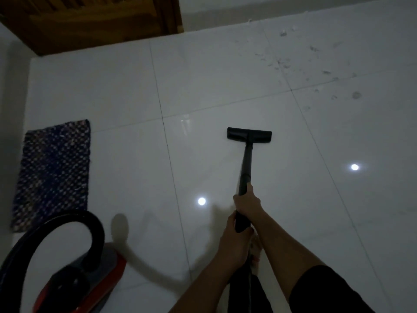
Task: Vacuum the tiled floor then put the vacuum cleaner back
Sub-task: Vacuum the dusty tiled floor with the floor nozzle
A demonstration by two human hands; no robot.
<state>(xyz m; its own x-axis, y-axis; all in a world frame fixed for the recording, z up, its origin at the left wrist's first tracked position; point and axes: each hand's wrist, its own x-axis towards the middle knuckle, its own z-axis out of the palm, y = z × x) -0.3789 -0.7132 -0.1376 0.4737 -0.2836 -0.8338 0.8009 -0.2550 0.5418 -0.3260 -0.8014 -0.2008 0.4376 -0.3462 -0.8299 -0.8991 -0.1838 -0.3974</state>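
Black vacuum wand with flat floor head rests on glossy white tiled floor; right hand and left hand both wrapped tight round it.

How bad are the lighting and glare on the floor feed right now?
Head view: dim overall; two bright lamp reflections on the glossy tiles; debris far right looks faint; vacuum body is dark and soft; wide-angle lens bends the tile lines.

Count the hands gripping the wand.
2. The right hand grips higher up the wand; the left hand grips its lower end, nearer the body.
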